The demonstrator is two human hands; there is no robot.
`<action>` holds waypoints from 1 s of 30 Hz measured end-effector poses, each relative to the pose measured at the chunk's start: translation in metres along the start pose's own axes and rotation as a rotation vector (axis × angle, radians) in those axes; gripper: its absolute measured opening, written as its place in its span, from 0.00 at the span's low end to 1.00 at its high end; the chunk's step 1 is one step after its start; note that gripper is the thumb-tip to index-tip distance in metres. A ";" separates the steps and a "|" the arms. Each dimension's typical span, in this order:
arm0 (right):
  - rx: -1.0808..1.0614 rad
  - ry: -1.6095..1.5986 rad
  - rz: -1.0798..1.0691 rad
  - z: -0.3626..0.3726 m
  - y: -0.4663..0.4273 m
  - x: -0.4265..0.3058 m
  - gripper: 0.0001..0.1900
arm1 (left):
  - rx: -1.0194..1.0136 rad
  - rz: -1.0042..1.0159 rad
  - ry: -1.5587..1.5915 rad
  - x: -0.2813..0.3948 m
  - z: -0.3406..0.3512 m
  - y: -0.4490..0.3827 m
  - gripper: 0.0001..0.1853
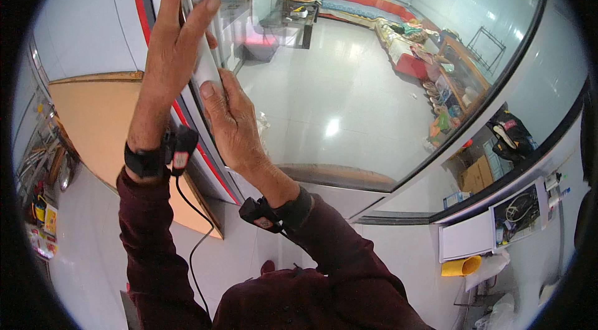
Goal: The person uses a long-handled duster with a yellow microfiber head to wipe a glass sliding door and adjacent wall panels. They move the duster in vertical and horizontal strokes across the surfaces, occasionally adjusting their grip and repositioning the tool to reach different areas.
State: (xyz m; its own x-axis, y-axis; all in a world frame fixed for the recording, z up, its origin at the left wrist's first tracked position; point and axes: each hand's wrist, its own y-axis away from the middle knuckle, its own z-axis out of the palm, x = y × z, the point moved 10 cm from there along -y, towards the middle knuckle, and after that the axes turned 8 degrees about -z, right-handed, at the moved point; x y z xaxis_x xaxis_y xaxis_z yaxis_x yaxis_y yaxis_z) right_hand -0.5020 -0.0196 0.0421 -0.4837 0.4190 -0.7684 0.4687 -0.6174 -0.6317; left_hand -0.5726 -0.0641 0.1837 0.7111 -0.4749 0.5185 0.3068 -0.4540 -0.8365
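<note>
A pale, rounded bar [206, 64], perhaps a door handle, runs along the metal frame of a glass door. My right hand [236, 126] is wrapped around its lower part, thumb on the near side. Higher up, my left hand [173, 45] lies against the bar and frame, with its thumb and a long finger spread apart. A fingertip shows past the bar's right side beneath that thumb; how firmly my left hand grips is hidden. Beyond both hands stands the large glass pane [327, 110], and a red strip [140, 3] edges the frame on the left.
A tan board [93, 115] stands left of my arms. Through the glass are a low black table [299, 26] and a long padded seat [359, 5]. At right, a white open box [467, 236] holds cables, near a yellow roll [460, 266]. Black cords hang from both wrist straps.
</note>
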 end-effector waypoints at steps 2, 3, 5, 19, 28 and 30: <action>0.062 -0.151 -0.132 0.000 -0.001 -0.015 0.25 | 0.045 -0.083 0.072 0.003 -0.001 0.032 0.29; 0.055 -0.162 -0.126 -0.001 0.001 -0.015 0.24 | 0.076 -0.129 0.098 0.002 -0.001 0.049 0.30; 0.043 -0.185 -0.113 0.001 0.003 -0.015 0.23 | 0.099 -0.267 0.113 -0.010 -0.004 0.078 0.30; -0.120 -0.180 -0.230 0.105 0.024 -0.023 0.23 | 0.065 -0.572 0.240 -0.059 -0.109 0.112 0.24; -0.412 0.603 -0.696 0.195 0.061 -0.128 0.17 | 0.164 -0.660 0.454 -0.107 -0.185 0.129 0.32; -0.488 0.634 -0.811 0.209 0.078 -0.151 0.13 | 0.091 -0.679 0.411 -0.118 -0.192 0.124 0.33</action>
State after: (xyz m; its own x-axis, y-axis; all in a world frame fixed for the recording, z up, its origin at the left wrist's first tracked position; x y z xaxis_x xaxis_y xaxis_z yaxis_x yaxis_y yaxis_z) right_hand -0.5469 -0.2701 0.1306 -0.3792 0.9234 0.0595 0.4924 0.2558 -0.8319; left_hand -0.7406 -0.2090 0.0531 0.0657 -0.3648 0.9287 0.6523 -0.6887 -0.3167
